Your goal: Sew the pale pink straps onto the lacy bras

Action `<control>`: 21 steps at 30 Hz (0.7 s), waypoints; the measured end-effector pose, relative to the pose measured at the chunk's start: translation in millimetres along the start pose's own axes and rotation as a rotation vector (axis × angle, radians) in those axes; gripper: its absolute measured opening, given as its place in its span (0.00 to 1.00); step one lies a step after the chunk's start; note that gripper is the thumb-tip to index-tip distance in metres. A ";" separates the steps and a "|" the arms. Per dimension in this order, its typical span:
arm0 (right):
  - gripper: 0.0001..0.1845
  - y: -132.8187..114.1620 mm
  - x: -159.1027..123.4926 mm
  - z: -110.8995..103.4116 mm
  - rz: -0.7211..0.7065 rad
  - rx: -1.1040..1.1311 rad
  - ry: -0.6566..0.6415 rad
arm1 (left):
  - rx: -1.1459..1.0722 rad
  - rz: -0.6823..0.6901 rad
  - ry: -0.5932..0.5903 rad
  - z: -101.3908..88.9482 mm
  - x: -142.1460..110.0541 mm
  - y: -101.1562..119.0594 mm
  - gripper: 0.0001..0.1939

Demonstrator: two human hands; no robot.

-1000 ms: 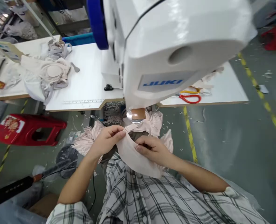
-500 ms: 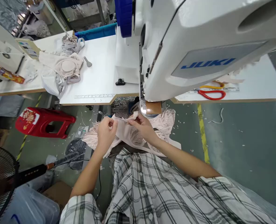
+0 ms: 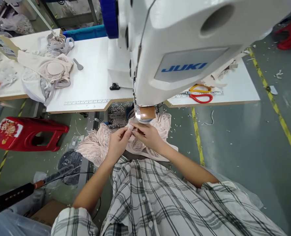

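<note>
A pale pink lace bra lies bunched across my lap, below the needle end of a white sewing machine. My left hand pinches a narrow edge of it between thumb and forefinger. Right beside it, my right hand grips the same edge, with its fingertips almost touching the left ones. The hands are just in front of the machine's brown plate. Fingers partly hide the pinched fabric.
Scissors with red and yellow handles lie on the table right of the machine. More bra pieces are piled on the left table. A red stool stands at left, near a fan's black handle. Scraps litter the floor.
My hands have come together; the fabric edge stretched between them is now gathered at the fingertips. The view has shifted to the right, so the machine and tables appear further left.
</note>
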State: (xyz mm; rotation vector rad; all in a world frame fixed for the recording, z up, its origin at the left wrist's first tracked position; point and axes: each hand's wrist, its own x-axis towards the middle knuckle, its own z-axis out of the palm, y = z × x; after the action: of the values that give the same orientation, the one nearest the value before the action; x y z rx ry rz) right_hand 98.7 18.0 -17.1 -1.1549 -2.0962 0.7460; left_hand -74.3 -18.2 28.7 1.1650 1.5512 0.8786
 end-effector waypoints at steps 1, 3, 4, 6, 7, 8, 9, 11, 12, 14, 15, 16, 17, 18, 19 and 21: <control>0.19 -0.4 1.5 -0.7 -0.004 -0.005 0.017 | 0.007 -0.008 -0.006 1.4 -0.3 1.3 0.15; 0.16 0.3 2.7 0.4 -0.019 -0.007 0.065 | 0.018 -0.019 -0.014 4.7 0.0 1.6 0.15; 0.15 0.9 2.3 2.1 -0.027 -0.003 0.087 | 0.022 -0.019 -0.021 6.5 0.7 0.9 0.15; 0.13 1.2 -0.2 6.5 -0.041 0.020 0.115 | 0.043 -0.005 -0.028 10.2 2.5 -1.0 0.15; 0.13 0.7 -2.1 8.4 -0.050 0.032 0.120 | 0.062 0.005 -0.024 12.1 3.4 -1.7 0.16; 0.12 0.4 -4.2 9.5 -0.062 0.035 0.118 | 0.087 0.011 -0.015 14.0 4.2 -2.0 0.17; 0.12 1.1 -6.1 9.0 -0.085 0.029 0.102 | 0.113 0.014 -0.003 15.6 5.0 -1.9 0.17; 0.11 10.6 -7.4 1.0 -0.157 -0.008 0.038 | 0.147 0.021 0.023 17.3 7.4 -1.1 0.19; 0.12 21.5 -5.7 -8.4 -0.198 -0.033 0.000 | 0.154 0.043 0.030 17.0 9.5 -0.8 0.20; 0.16 56.0 3.5 -41.8 -0.215 -0.120 0.003 | 0.167 0.107 0.036 14.3 16.1 -0.7 0.23; 0.19 77.5 10.2 -65.7 -0.184 -0.179 0.085 | 0.173 0.126 0.049 12.3 19.8 -0.6 0.24; 0.22 99.7 17.4 -92.9 -0.117 -0.241 0.186 | 0.178 0.122 0.048 10.4 22.9 -0.3 0.24; 0.24 121.2 24.6 -121.3 0.018 -0.357 0.262 | 0.185 0.117 0.028 8.9 25.0 0.1 0.25; 0.25 140.8 31.5 -148.9 0.120 -0.475 0.235 | 0.189 0.108 -0.008 8.1 25.9 0.7 0.25; 0.25 157.4 37.9 -173.5 0.157 -0.557 0.124 | 0.195 0.099 -0.056 8.2 25.8 1.5 0.26; 0.24 179.7 48.9 -209.9 0.157 -0.590 0.030 | 0.205 0.092 -0.144 10.3 24.2 3.5 0.26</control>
State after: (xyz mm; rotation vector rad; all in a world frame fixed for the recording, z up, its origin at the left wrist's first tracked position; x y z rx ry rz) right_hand 327.3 179.7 0.8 -1.6380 -2.2889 0.1620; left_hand -65.2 5.9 22.6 1.4242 1.5048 0.6902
